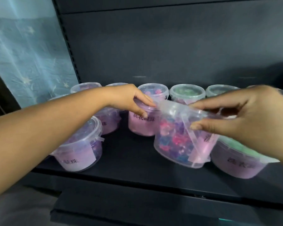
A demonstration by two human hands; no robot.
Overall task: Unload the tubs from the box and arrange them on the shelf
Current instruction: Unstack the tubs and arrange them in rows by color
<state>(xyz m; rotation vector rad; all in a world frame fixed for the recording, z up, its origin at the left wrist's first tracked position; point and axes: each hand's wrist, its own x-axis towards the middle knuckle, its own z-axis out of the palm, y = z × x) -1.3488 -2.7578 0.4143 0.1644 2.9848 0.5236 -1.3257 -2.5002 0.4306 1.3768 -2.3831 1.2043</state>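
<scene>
**Entry: tilted tub (178, 139), in hand. All places are taken from the middle tub (142, 126).**

- **Where it is:** just to the right of the middle tub and a little nearer to you, over the front of the shelf (129, 160). Whether its base touches the shelf cannot be told.
- **Attitude:** off upright. Its lid dips toward the right, so its axis leans away from the middle tub. Its pink label is turned to the right, while the middle tub's label faces you.
- **Right hand (248, 115):** you grip the tilted tub at the rim, fingers over the lid and thumb on the clear wall. This is the nearer hand, and it carries the tub.
- **Left hand (129, 98):** you hold the middle tub itself, fingers curled over its lid and thumb down on the label. It appears to steady that tub.
- **Front-left tub (82, 147):** left of the middle tub and nearer to you, upright, label forward.
- **Front-right tub (238, 162):** right of the middle tub, beyond the tilted tub and partly under your right hand.
- **Back row (186, 92):** lidded tubs behind the middle tub, running to its left and right.
- **Open spot:** bare shelf directly in front of the middle tub, between the two front tubs.
- **Box:** not in view.

**Handling note (judgement):** the tub probably belongs in that open spot. From your right hand it lies leftward and down. You would likely have to stand the axis upright and turn the label toward you before letting go.
</scene>
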